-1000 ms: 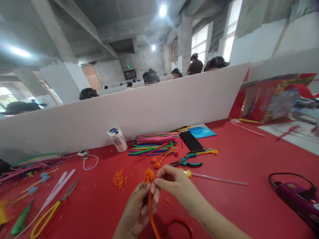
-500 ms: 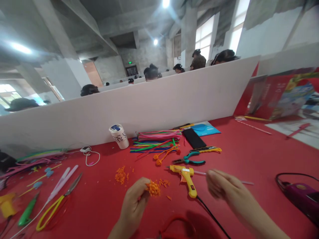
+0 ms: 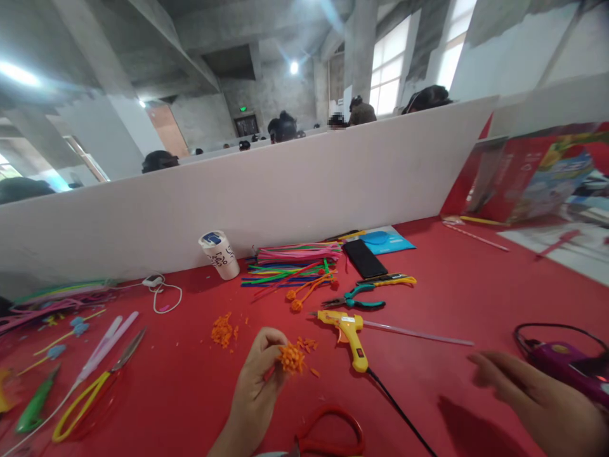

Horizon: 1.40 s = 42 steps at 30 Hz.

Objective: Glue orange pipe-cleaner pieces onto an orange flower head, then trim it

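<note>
My left hand (image 3: 259, 387) is closed, thumb and fingers pinching a small orange flower-like cluster (image 3: 291, 358) just above the table. Orange snippets (image 3: 309, 344) lie right behind it, and a larger orange heap (image 3: 222, 330) sits to its left. My right hand (image 3: 533, 397) is over the right side of the table, slightly blurred, with its fingers stretched out and nothing visible in them. Between the hands lies a yellow glue gun (image 3: 351, 339), a clear glue stick (image 3: 419, 332) poking from its back. Red-handled scissors (image 3: 330, 431) lie near the front edge, partly cut off by the frame.
Teal pliers (image 3: 354, 298), a black phone (image 3: 365, 259) and coloured pipe cleaners (image 3: 290, 266) lie toward the white partition (image 3: 304, 190). A white cup (image 3: 219, 256) stands there too. Yellow-handled scissors (image 3: 98, 387) are at left, a purple device (image 3: 561, 365) at right.
My right hand has moved away to the right from beside the glue gun, uncovering the glue stick, and its fingers have straightened. My left hand still holds the orange cluster. The view has shifted slightly.
</note>
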Each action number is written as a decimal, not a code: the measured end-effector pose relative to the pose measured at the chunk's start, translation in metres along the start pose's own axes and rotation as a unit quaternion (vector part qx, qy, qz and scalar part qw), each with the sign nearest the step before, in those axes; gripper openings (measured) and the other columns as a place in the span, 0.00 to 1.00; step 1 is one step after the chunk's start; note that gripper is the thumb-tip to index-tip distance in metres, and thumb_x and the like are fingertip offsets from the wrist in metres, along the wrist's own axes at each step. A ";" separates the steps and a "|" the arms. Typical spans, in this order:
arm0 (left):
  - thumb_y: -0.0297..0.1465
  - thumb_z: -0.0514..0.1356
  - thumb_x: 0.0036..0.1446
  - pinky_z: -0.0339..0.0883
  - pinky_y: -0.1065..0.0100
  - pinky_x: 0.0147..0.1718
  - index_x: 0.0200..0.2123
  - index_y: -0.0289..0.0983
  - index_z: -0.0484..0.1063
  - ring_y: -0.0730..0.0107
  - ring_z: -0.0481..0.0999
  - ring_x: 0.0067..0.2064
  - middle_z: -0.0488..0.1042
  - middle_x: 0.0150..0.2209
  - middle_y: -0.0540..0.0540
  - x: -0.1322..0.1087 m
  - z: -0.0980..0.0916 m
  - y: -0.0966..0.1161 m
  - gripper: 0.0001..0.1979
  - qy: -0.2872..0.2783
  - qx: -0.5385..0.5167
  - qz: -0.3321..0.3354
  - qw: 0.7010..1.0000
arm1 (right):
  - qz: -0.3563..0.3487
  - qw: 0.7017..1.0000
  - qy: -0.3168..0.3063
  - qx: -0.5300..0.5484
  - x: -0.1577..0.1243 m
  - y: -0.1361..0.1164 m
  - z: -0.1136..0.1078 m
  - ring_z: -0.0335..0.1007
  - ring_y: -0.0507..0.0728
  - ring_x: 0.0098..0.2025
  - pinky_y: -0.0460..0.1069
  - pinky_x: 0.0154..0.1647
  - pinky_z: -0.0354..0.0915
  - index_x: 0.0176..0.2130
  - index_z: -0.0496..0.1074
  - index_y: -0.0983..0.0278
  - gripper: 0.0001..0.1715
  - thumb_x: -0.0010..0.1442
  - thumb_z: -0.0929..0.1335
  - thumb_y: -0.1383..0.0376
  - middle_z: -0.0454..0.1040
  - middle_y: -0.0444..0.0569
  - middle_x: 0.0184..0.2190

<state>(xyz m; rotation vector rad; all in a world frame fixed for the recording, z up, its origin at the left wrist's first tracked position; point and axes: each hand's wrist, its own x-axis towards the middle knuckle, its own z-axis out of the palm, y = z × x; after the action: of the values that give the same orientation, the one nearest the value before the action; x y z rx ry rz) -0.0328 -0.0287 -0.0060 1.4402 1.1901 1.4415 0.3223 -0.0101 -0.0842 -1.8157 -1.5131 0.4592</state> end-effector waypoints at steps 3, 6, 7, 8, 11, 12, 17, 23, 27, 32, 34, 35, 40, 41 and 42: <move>0.39 0.62 0.50 0.54 0.73 0.22 0.24 0.39 0.74 0.73 0.58 0.24 0.64 0.28 0.49 -0.002 0.003 -0.006 0.10 -0.014 -0.026 -0.049 0.998 | -0.090 0.993 -0.078 0.022 0.002 -0.042 0.025 0.71 0.60 0.34 0.50 0.30 0.64 0.43 0.67 0.59 0.19 0.51 0.64 0.57 0.73 0.55 0.37; 0.41 0.61 0.51 0.49 0.72 0.17 0.26 0.39 0.74 0.78 0.55 0.18 0.63 0.22 0.51 -0.006 0.008 -0.010 0.12 -0.023 -0.042 -0.080 0.996 | -0.107 0.967 -0.227 -0.046 0.007 -0.084 0.057 0.68 0.56 0.25 0.48 0.26 0.58 0.25 0.65 0.60 0.16 0.56 0.60 0.54 0.72 0.47 0.23; 0.41 0.61 0.51 0.49 0.72 0.16 0.25 0.38 0.74 0.78 0.55 0.17 0.62 0.20 0.52 -0.007 0.010 -0.010 0.12 -0.020 -0.040 -0.085 0.995 | -0.107 0.965 -0.234 -0.052 0.010 -0.095 0.067 0.66 0.56 0.24 0.48 0.24 0.55 0.22 0.63 0.61 0.18 0.56 0.61 0.53 0.70 0.47 0.20; 0.40 0.61 0.51 0.49 0.72 0.17 0.24 0.38 0.74 0.79 0.55 0.16 0.62 0.19 0.53 -0.007 0.011 -0.009 0.12 -0.017 -0.037 -0.092 0.995 | -0.101 0.966 -0.230 -0.060 0.013 -0.103 0.076 0.65 0.56 0.22 0.48 0.23 0.52 0.20 0.62 0.61 0.19 0.56 0.62 0.53 0.70 0.47 0.19; 0.38 0.61 0.52 0.48 0.72 0.17 0.22 0.37 0.74 0.80 0.55 0.15 0.63 0.18 0.53 -0.005 0.015 -0.005 0.12 -0.031 -0.031 -0.122 0.992 | -0.074 0.972 -0.212 -0.071 0.020 -0.115 0.097 0.66 0.58 0.24 0.48 0.24 0.49 0.19 0.60 0.61 0.18 0.53 0.65 0.55 0.69 0.50 0.19; 0.37 0.61 0.51 0.48 0.72 0.17 0.23 0.37 0.75 0.81 0.54 0.15 0.64 0.19 0.52 -0.004 0.015 -0.004 0.12 -0.036 -0.033 -0.130 0.990 | -0.064 0.974 -0.205 -0.066 0.022 -0.115 0.101 0.67 0.58 0.25 0.48 0.25 0.48 0.19 0.60 0.61 0.17 0.51 0.66 0.57 0.69 0.50 0.19; 0.35 0.62 0.50 0.45 0.74 0.16 0.21 0.35 0.74 0.82 0.54 0.17 0.64 0.23 0.52 -0.002 0.014 -0.004 0.10 -0.018 -0.063 -0.143 0.988 | -0.008 0.980 -0.195 0.031 0.030 -0.103 0.110 0.64 0.56 0.25 0.48 0.26 0.50 0.20 0.59 0.61 0.13 0.43 0.69 0.62 0.65 0.45 0.18; 0.37 0.60 0.53 0.36 0.76 0.13 0.26 0.34 0.72 0.87 0.48 0.12 0.70 0.19 0.51 -0.006 0.013 -0.016 0.11 -0.077 -0.200 -0.266 0.940 | 0.057 0.927 -0.233 0.289 0.034 -0.109 0.090 0.65 0.54 0.25 0.48 0.26 0.60 0.29 0.61 0.61 0.23 0.40 0.69 0.49 0.67 0.42 0.24; 0.34 0.62 0.51 0.38 0.78 0.12 0.24 0.33 0.70 0.88 0.46 0.12 0.67 0.15 0.54 -0.007 0.014 -0.021 0.11 -0.096 -0.344 -0.324 0.876 | 0.089 0.868 -0.273 0.405 0.030 -0.130 0.071 0.63 0.50 0.23 0.46 0.27 0.61 0.30 0.63 0.63 0.18 0.43 0.71 0.56 0.67 0.42 0.22; 0.31 0.64 0.50 0.42 0.80 0.12 0.25 0.31 0.72 0.88 0.47 0.13 0.64 0.15 0.55 -0.007 0.012 -0.030 0.08 -0.069 -0.422 -0.372 0.824 | 0.101 0.811 -0.335 0.468 0.020 -0.154 0.071 0.57 0.48 0.17 0.45 0.20 0.58 0.28 0.66 0.64 0.12 0.43 0.70 0.61 0.64 0.39 0.16; 0.31 0.64 0.50 0.42 0.81 0.12 0.26 0.31 0.72 0.88 0.47 0.14 0.64 0.16 0.55 -0.007 0.011 -0.033 0.08 -0.053 -0.437 -0.388 0.810 | 0.103 0.804 -0.326 0.487 0.017 -0.158 0.074 0.59 0.47 0.17 0.45 0.20 0.57 0.32 0.68 0.65 0.16 0.41 0.72 0.62 0.69 0.42 0.22; 0.30 0.64 0.50 0.41 0.81 0.11 0.26 0.30 0.72 0.88 0.47 0.14 0.64 0.16 0.55 -0.007 0.010 -0.034 0.08 -0.048 -0.442 -0.395 0.804 | 0.104 0.803 -0.315 0.495 0.015 -0.159 0.074 0.59 0.47 0.18 0.45 0.20 0.57 0.34 0.69 0.65 0.17 0.42 0.72 0.62 0.70 0.42 0.24; 0.28 0.64 0.50 0.41 0.83 0.10 0.27 0.29 0.72 0.90 0.50 0.14 0.66 0.19 0.53 -0.005 0.007 -0.039 0.07 -0.018 -0.475 -0.409 0.779 | 0.117 0.826 -0.278 0.476 0.004 -0.152 0.070 0.59 0.49 0.19 0.45 0.20 0.55 0.27 0.71 0.67 0.17 0.47 0.71 0.54 0.66 0.42 0.17; 0.27 0.64 0.50 0.42 0.83 0.10 0.27 0.28 0.73 0.90 0.51 0.14 0.67 0.20 0.53 -0.005 0.007 -0.039 0.06 -0.010 -0.481 -0.414 0.773 | 0.125 0.831 -0.283 0.462 0.002 -0.149 0.069 0.60 0.49 0.19 0.45 0.20 0.56 0.27 0.71 0.67 0.17 0.46 0.72 0.54 0.66 0.42 0.17; 0.27 0.63 0.52 0.42 0.83 0.10 0.28 0.28 0.73 0.90 0.52 0.14 0.67 0.20 0.53 -0.004 0.007 -0.040 0.06 -0.003 -0.486 -0.422 0.765 | 0.133 0.838 -0.291 0.443 -0.001 -0.147 0.068 0.61 0.50 0.20 0.45 0.21 0.58 0.27 0.72 0.66 0.17 0.44 0.72 0.55 0.67 0.42 0.18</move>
<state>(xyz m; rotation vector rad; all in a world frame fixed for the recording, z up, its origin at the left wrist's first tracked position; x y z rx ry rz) -0.0293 -0.0212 -0.0465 0.1103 0.6833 1.0640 0.1738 0.0174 -0.0261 -1.1468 -1.0619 1.6594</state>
